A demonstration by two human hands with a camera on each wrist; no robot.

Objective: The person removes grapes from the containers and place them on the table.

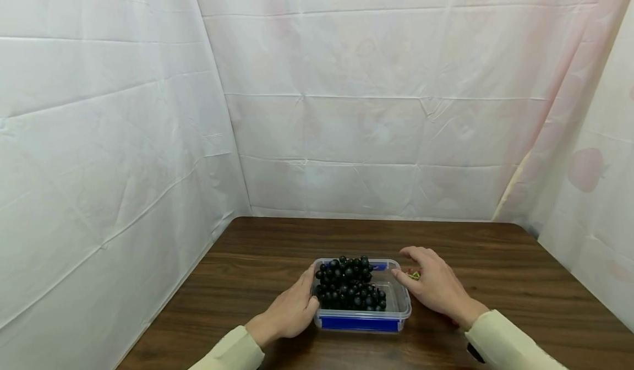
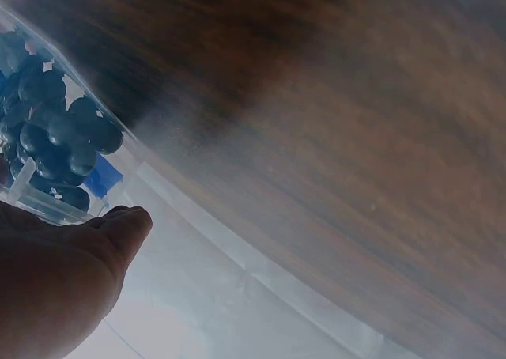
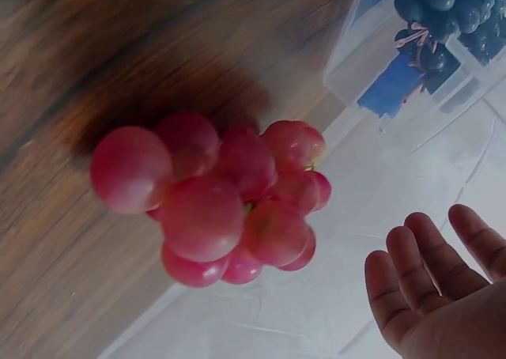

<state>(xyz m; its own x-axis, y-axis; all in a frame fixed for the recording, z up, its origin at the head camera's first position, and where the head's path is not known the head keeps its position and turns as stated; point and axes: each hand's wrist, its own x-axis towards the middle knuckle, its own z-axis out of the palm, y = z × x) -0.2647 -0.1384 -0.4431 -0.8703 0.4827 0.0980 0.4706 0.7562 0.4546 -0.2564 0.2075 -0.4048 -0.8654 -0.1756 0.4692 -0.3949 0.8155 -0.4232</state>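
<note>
Box of clear, see-through plastic (image 1: 404, 298), rectangular w/ blue strips on near + far sides, sits on dark brown wood-grain counter (image 1: 277, 238). In it: round, near-black grapes (image 1: 346, 290), piled at L + middle; see-through base shows at R. L hand (image 1: 292, 309) has fingers fairly straight, laid against box's L wall, thumb by near L corner. R hand (image 1: 438, 287) is just R of box, fingers loose + spread, thumb apart, gripping nothing; can't tell if thumb tip touches the rim. Bunch of round, pinkish-red grapes (image 3: 202, 217) lies on counter R of box, near R hand, mostly hidden under it in head view. 2 pale yellow-green sleeves (image 1: 230, 351); white, creased cloth (image 1: 366, 122) hangs behind, faint pink print.
</note>
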